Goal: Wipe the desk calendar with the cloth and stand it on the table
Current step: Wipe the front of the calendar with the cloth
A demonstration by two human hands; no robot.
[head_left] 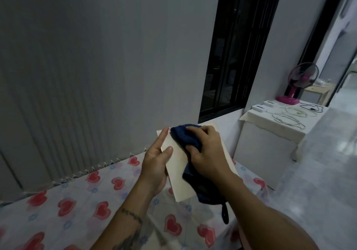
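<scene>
The desk calendar (178, 170) is a pale cream card with a wire binding along its top edge, held tilted in the air above the table (77, 201). My left hand (157, 164) grips its left edge, thumb on the front. My right hand (207, 151) presses a dark blue cloth (183, 137) against the calendar's upper face. The rest of the cloth hangs down below my right wrist, with a dark loop dangling at its end. My right hand hides part of the calendar's right side.
The table carries a white covering printed with red hearts and a fringed far edge against a grey wall. A dark window (237, 53) is behind. To the right a low white cabinet (270, 134) holds a pink fan (298, 83), cables and white boxes.
</scene>
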